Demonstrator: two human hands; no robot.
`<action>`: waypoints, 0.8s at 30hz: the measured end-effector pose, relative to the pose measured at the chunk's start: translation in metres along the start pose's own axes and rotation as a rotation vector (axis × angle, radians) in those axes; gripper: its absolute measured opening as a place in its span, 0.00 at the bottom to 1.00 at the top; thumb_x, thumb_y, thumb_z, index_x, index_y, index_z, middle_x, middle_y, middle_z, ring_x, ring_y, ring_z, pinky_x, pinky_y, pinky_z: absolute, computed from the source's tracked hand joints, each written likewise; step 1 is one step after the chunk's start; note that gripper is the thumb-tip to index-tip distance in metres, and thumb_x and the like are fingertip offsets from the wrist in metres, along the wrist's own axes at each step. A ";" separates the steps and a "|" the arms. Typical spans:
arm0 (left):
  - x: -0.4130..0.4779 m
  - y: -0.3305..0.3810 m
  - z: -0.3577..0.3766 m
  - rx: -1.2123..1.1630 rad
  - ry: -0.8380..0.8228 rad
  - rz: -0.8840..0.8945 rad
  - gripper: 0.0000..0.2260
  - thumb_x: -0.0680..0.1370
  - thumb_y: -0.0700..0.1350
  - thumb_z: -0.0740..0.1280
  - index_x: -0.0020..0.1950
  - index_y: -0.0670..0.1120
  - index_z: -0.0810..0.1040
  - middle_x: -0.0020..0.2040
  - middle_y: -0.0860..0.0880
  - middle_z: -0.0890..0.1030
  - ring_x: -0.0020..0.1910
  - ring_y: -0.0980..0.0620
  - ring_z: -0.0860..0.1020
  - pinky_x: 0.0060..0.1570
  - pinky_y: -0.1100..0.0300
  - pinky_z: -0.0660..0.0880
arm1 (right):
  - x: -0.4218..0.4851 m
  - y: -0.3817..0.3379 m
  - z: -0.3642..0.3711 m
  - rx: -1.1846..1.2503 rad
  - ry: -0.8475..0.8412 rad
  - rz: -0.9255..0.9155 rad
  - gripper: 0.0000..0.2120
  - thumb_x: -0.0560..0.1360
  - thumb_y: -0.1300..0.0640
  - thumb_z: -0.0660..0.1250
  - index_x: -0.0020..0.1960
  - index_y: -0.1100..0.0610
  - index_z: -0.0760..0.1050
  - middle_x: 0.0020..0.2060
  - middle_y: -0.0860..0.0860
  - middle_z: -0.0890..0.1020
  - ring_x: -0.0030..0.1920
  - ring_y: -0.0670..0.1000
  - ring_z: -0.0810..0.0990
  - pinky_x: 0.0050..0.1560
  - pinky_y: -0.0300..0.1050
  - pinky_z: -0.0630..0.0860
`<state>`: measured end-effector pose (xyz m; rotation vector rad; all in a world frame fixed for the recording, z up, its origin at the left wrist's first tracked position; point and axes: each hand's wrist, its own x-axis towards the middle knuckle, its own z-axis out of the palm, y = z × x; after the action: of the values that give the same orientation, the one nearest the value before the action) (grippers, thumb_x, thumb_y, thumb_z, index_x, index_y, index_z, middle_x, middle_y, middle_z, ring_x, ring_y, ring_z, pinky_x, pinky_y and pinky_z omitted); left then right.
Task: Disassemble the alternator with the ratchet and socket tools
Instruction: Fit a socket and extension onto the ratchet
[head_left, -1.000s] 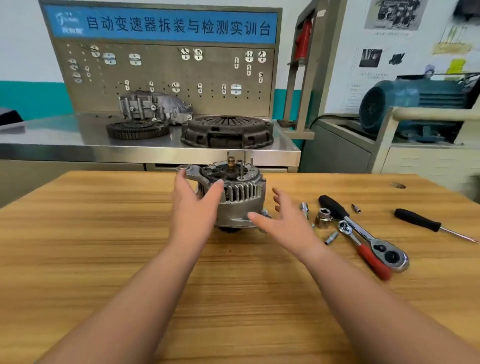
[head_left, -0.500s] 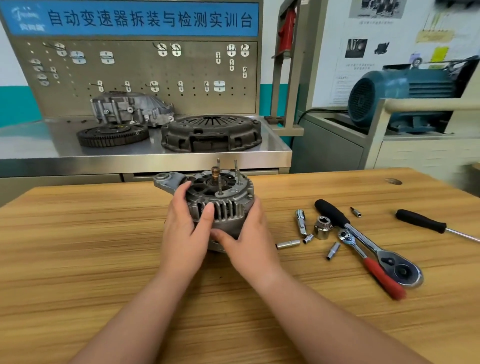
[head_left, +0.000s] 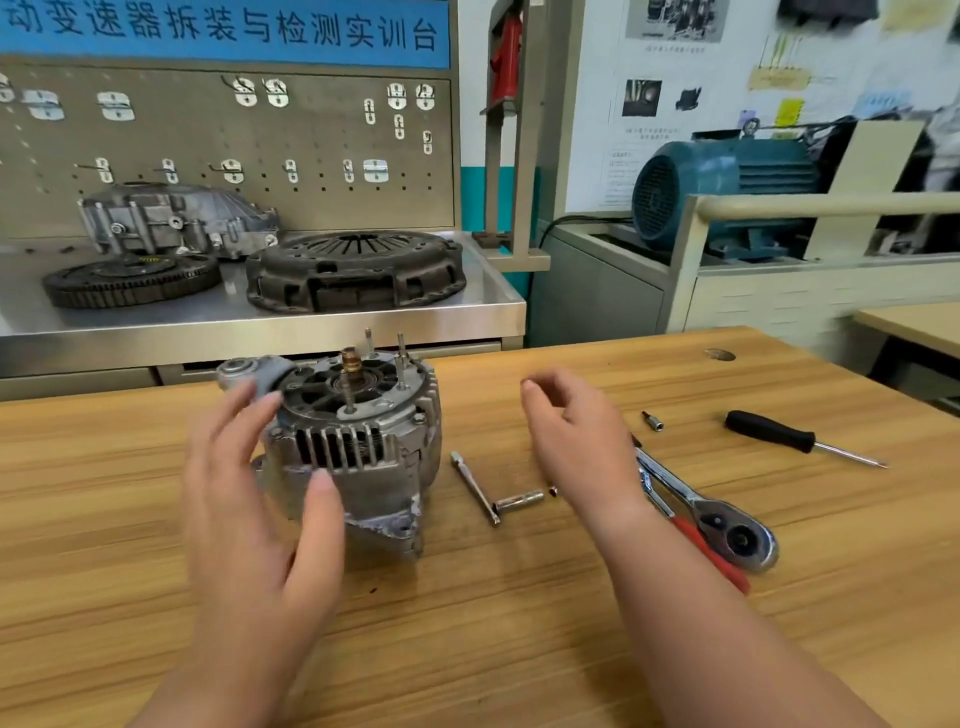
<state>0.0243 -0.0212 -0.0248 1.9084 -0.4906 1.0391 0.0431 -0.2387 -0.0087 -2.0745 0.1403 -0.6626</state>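
The left hand (head_left: 260, 483) is open, fingers straight and slightly spread, held up against the left flank of the alternator (head_left: 363, 447). Its thumb crosses in front of the finned housing, but whether any finger actually touches the metal cannot be told. The right hand (head_left: 576, 441) hovers above the surface to the right of the alternator and apart from it, with its fingers loosely curled and nothing in them.

The alternator stands on the wooden surface (head_left: 467, 623) between the two hands. Its shaft end (head_left: 350, 362) is brass-coloured and points up, with thin studs rising beside it and a mounting ear sticking out at the upper left.

Just right of the alternator lie a slim extension bar (head_left: 475, 488) and a small socket (head_left: 519, 501), touching at one end. Beyond the right wrist a chrome ratchet (head_left: 696, 506) lies at an angle with its round head towards the near edge, and a red-handled tool (head_left: 727, 571) lies beside it. Farther back sit a small bit (head_left: 652, 420) and a black-handled screwdriver (head_left: 769, 431).

Behind the surface, a steel bench (head_left: 363, 322) carries a clutch cover (head_left: 356, 270), a toothed flywheel (head_left: 130, 280) and a grey cast housing (head_left: 176, 218) below a pegboard (head_left: 311, 135). A blue-green electric motor (head_left: 727, 187) sits to the right.
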 end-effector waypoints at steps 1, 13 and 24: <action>-0.003 0.013 0.003 -0.017 -0.068 0.069 0.23 0.72 0.47 0.60 0.68 0.46 0.65 0.69 0.49 0.68 0.70 0.54 0.65 0.70 0.57 0.61 | 0.008 0.007 -0.011 -0.044 0.035 0.042 0.06 0.79 0.51 0.60 0.51 0.46 0.76 0.40 0.39 0.79 0.40 0.38 0.77 0.38 0.38 0.73; -0.010 0.049 0.113 -0.020 -0.790 0.044 0.08 0.78 0.47 0.59 0.56 0.57 0.73 0.45 0.66 0.70 0.51 0.64 0.68 0.51 0.67 0.68 | 0.027 0.058 -0.056 -1.003 -0.330 0.401 0.05 0.76 0.57 0.64 0.51 0.53 0.74 0.36 0.48 0.74 0.40 0.51 0.77 0.35 0.43 0.71; -0.013 0.017 0.111 -0.003 -0.834 -0.028 0.07 0.78 0.49 0.60 0.50 0.63 0.69 0.47 0.67 0.70 0.52 0.69 0.68 0.50 0.71 0.65 | 0.027 0.060 -0.062 -0.875 -0.287 0.432 0.04 0.77 0.54 0.61 0.47 0.53 0.73 0.37 0.48 0.76 0.36 0.48 0.74 0.30 0.42 0.66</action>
<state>0.0579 -0.1251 -0.0555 2.2869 -0.9144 0.1700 0.0443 -0.3282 -0.0198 -2.8019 0.8028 -0.0002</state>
